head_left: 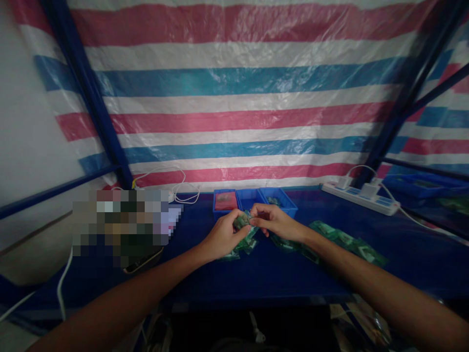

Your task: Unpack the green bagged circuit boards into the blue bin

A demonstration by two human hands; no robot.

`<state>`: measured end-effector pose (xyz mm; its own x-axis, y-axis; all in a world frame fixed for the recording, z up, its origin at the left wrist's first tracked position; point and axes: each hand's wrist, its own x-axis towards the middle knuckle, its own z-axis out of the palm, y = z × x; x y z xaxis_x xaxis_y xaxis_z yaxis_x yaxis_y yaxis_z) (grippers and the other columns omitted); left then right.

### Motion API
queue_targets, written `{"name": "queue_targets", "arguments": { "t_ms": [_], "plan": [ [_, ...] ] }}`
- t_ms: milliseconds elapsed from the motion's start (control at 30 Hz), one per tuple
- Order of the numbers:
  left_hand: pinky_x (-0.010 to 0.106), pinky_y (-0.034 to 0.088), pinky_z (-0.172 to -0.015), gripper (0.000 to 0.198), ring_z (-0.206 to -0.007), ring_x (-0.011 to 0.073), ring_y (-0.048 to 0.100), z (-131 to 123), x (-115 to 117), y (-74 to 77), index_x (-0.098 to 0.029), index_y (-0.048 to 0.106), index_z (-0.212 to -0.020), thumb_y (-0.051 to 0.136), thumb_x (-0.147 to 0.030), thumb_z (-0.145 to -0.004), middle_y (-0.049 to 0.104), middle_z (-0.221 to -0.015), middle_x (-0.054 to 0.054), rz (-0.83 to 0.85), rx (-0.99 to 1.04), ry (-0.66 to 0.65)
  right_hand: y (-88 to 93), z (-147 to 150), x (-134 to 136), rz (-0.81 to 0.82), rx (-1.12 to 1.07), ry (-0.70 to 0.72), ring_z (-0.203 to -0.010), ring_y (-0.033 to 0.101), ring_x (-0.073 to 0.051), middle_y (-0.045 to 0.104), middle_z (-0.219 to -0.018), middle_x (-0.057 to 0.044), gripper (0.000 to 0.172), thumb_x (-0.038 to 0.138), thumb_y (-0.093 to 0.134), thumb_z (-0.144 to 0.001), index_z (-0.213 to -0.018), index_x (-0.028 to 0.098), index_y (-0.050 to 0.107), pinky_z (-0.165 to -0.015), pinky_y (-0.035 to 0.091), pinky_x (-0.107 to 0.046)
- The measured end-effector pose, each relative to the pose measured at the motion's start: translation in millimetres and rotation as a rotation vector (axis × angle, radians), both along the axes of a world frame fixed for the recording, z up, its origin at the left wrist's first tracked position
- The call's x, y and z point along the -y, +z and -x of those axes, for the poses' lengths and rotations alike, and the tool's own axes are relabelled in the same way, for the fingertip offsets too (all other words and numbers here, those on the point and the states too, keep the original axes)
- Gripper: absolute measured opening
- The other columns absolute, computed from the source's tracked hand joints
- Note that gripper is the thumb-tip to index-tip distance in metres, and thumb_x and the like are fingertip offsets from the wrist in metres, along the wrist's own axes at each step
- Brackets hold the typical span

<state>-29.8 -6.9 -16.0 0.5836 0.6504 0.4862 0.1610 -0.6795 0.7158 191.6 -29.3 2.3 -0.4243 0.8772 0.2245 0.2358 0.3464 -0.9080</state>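
Note:
Both my hands meet over the middle of the blue table, in front of the blue bins. My left hand [229,232] is closed on a small green packet [242,221], its thumb and fingers on either side. At the packet's upper right edge, my right hand [271,220] pinches with thumb and forefinger. What the packet contains is too blurred to tell. More green packets [249,244] lie under my left hand, partly hidden by it. Other green packets [344,237] are spread beside my right forearm, which covers some of them.
A blue three-part bin [251,199] holds a red item [225,200] on its left and small pieces on its right. To the right stands a white power strip [361,198] with plugs. A blurred-out pile [124,227] and a white cable [186,195] are at left.

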Motion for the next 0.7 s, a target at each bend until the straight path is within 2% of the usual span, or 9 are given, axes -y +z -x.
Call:
{"name": "queue_targets", "arguments": {
  "t_ms": [200, 367, 533, 700],
  "plan": [
    [0.026, 0.043, -0.068, 0.019, -0.076, 0.0150, 0.060, -0.7, -6.5, -3.9, -0.018, 0.063, -0.097, 0.061, -0.037, -0.099, 0.067, -0.088, 0.001, 0.012, 0.015, 0.010, 3.5, -0.2, 2.0, -0.010, 0.009, -0.015, -0.052, 0.050, -0.007, 0.051, -0.071, 0.007, 0.036, 0.052, 0.073, -0.093, -0.090, 0.020, 0.056, -0.047, 0.043, -0.019],
    [0.025, 0.041, -0.062, 0.024, -0.069, 0.0137, 0.057, -1.7, -10.1, -9.1, -0.018, 0.065, -0.105, 0.055, -0.039, -0.104, 0.067, -0.086, 0.001, 0.053, 0.034, 0.008, 4.6, 0.0, 1.9, -0.041, 0.020, -0.051, -0.050, 0.049, -0.009, 0.050, -0.066, 0.007, 0.038, 0.056, 0.069, -0.094, -0.090, 0.020, 0.058, -0.047, 0.044, -0.021],
    [0.025, 0.043, -0.063, 0.019, -0.071, 0.0143, 0.060, -1.9, -10.0, -11.3, -0.018, 0.063, -0.100, 0.062, -0.038, -0.100, 0.067, -0.085, 0.000, 0.065, 0.024, 0.018, 5.2, 1.2, 2.2, -0.054, -0.009, -0.093, -0.048, 0.049, -0.010, 0.049, -0.063, 0.008, 0.042, 0.062, 0.067, -0.093, -0.092, 0.021, 0.057, -0.045, 0.045, -0.022],
    [0.025, 0.042, -0.063, 0.021, -0.071, 0.0148, 0.060, -0.2, -11.0, -11.1, -0.018, 0.062, -0.098, 0.063, -0.038, -0.100, 0.067, -0.083, 0.000, 0.070, 0.056, 0.023, 5.1, 1.0, 3.1, -0.041, 0.007, -0.072, -0.050, 0.049, -0.009, 0.049, -0.066, 0.007, 0.040, 0.059, 0.068, -0.094, -0.094, 0.020, 0.057, -0.046, 0.045, -0.022]
  ]
}}
